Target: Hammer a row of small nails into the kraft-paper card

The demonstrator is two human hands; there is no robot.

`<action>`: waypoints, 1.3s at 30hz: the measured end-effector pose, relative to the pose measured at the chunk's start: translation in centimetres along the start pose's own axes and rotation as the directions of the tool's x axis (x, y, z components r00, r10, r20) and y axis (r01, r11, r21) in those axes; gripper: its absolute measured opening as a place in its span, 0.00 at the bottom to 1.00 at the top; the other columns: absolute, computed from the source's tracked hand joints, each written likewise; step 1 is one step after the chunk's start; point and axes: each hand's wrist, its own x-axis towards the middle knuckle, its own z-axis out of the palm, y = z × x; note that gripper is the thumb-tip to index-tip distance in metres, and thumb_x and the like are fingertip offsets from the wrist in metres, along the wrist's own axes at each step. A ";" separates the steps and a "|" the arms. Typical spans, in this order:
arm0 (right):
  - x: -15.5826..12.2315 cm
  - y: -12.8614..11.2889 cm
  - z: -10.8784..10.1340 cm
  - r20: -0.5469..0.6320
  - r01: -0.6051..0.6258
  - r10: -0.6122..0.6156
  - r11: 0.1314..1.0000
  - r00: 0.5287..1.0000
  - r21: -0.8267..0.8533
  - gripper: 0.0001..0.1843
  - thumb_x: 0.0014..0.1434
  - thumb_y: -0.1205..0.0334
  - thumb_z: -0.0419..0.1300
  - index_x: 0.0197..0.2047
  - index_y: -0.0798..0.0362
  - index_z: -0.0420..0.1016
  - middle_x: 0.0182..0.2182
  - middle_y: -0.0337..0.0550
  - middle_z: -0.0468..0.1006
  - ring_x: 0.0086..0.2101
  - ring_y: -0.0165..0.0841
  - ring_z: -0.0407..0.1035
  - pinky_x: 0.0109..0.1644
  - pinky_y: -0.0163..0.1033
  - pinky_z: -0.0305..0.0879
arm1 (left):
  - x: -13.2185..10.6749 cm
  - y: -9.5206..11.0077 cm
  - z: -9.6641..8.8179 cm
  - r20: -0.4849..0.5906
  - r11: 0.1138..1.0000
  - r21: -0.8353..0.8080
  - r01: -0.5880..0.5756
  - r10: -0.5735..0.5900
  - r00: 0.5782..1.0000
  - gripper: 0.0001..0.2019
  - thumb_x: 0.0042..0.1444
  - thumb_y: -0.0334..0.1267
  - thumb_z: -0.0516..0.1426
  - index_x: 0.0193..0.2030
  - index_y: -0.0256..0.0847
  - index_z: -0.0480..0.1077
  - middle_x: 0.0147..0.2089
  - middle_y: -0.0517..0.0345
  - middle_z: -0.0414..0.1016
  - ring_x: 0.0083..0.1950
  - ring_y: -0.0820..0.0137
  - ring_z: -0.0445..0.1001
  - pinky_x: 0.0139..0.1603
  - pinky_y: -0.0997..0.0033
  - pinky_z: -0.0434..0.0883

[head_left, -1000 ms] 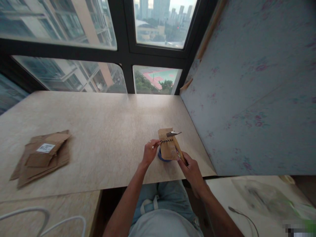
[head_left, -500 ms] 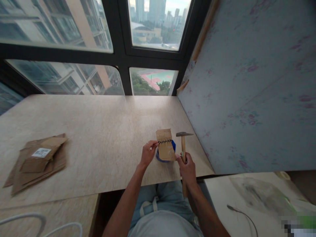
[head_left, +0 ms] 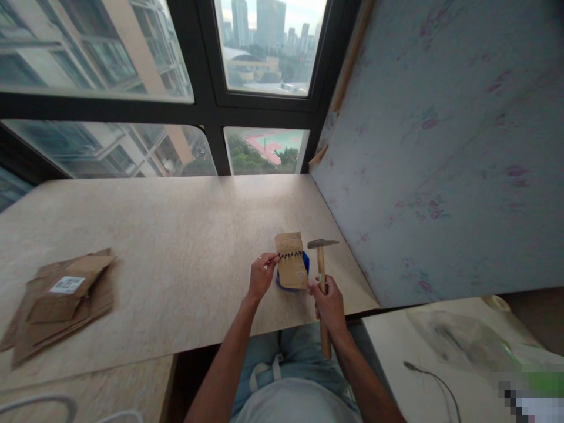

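Observation:
My left hand point(head_left: 261, 277) is closed in a pinch at the left edge of a brown cardboard piece point(head_left: 293, 275). Across that piece runs a row of small dark spiky items, perhaps nails or stitching, too small to tell; the fingertips meet the row's left end. Beneath the cardboard, a blue round object point(head_left: 305, 264) is mostly covered, only its rim showing. My right hand point(head_left: 330, 302) is wrapped round the wooden handle of a hammer point(head_left: 321, 261), held upright with its metal head at the top. The right thumb lies by the cardboard's lower right corner.
Flattened brown cardboard packaging point(head_left: 70, 294) with a white label lies at the left of the pale tabletop point(head_left: 176, 235). A flowered wall panel point(head_left: 423, 176) bounds the right side, windows the back. On a white surface point(head_left: 392, 346) at lower right are a cable point(head_left: 434, 379) and a plastic bag point(head_left: 458, 335).
The view has shifted slightly, so most things appear a little further left and lower. Both hands keep their hold, and the hammer stays upright beside the cardboard.

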 end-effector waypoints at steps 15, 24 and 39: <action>-0.6 -0.8 -0.2 -0.053 -0.017 0.023 0.993 0.998 0.119 0.18 0.56 0.48 0.59 0.44 0.52 0.66 0.24 0.32 0.74 0.10 0.25 0.58 0.10 0.31 0.54 | 1.0 0.2 0.8 0.013 0.999 0.000 -0.049 0.049 0.999 0.11 0.61 0.44 0.57 0.37 0.41 0.78 0.39 0.51 0.81 0.41 0.65 0.79 0.46 0.63 0.75; -1.0 -0.3 0.1 -0.045 -0.035 0.041 0.990 0.998 0.138 0.18 0.55 0.48 0.58 0.43 0.52 0.66 0.23 0.32 0.73 0.10 0.25 0.57 0.10 0.31 0.55 | 0.9 -0.2 0.7 0.048 0.998 -0.033 -0.048 0.050 0.998 0.11 0.61 0.44 0.58 0.38 0.41 0.79 0.39 0.51 0.82 0.41 0.66 0.79 0.43 0.65 0.76; -1.6 -1.8 -2.9 0.010 0.035 -0.035 0.999 0.999 0.026 0.19 0.63 0.41 0.54 0.38 0.49 0.68 0.15 0.26 0.61 0.11 0.27 0.56 0.13 0.31 0.53 | 0.7 -0.3 0.5 0.079 0.997 -0.050 -0.054 0.058 0.995 0.11 0.61 0.43 0.58 0.39 0.41 0.79 0.39 0.50 0.81 0.40 0.66 0.79 0.40 0.67 0.77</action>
